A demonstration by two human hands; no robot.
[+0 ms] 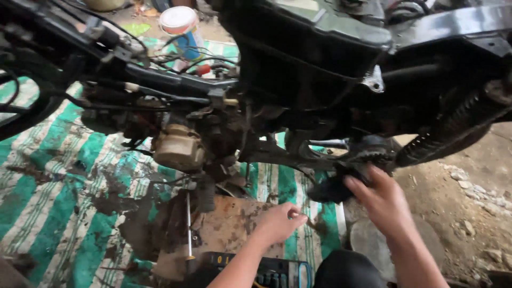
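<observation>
A stripped black motorcycle frame (330, 69) fills the upper half of the head view, with its dirty engine (178, 146) at centre left and a coil spring (453, 125) at right. My right hand (381, 200) reaches up under the frame and grips a dark part or rag (330, 188) below the toothed sprocket (373, 154). My left hand (280, 223) hovers lower, fingers curled around something small and metallic at its fingertips; I cannot tell what it is.
A green-and-white striped mat (58, 181), smeared with oil, covers the ground. A long screwdriver (188, 226) lies on stained cardboard (224, 229). A socket tool case (266, 266) sits by my arm. A blue-and-white can (184, 29) stands behind. Bare dirt with stones (469, 197) lies at right.
</observation>
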